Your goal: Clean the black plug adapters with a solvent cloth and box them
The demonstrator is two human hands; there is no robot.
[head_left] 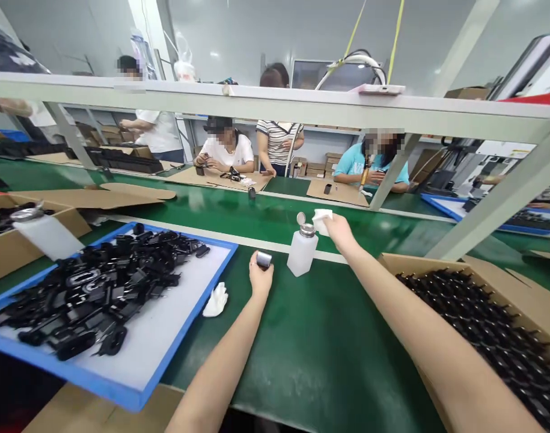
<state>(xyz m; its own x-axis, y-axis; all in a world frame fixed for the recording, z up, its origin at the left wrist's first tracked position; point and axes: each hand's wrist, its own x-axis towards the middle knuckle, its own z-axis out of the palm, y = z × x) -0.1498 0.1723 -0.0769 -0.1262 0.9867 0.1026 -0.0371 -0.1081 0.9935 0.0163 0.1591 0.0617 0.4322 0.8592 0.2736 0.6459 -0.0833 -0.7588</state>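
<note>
At green workbench (311,361), noted grey-faced part (264,260) clasped in curled fingers of left hand (261,280), between blue-rimmed tray (184,325) and white bottle (302,255); white cloth (321,222) pinched in fingers of right hand (340,232) beside same bottle

1. A factory assembly workshop, judging by everything around the white bottle (302,254).
2. Under the bottle lies a green workbench (302,343); behind it, a long green surface (198,210) runs crosswise.
3. Left of the bottle, a blue-rimmed tray (169,322) is heaped with small black parts (121,282); to its right, a cardboard box (430,263) is packed with rows of black pieces (473,325).
4. Well beyond the bottle, a person in white (233,150) and a person in turquoise (353,162) work over cardboard sheets (191,175).
5. Above the bottle, a pale shelf (256,105) spans the line.
</note>
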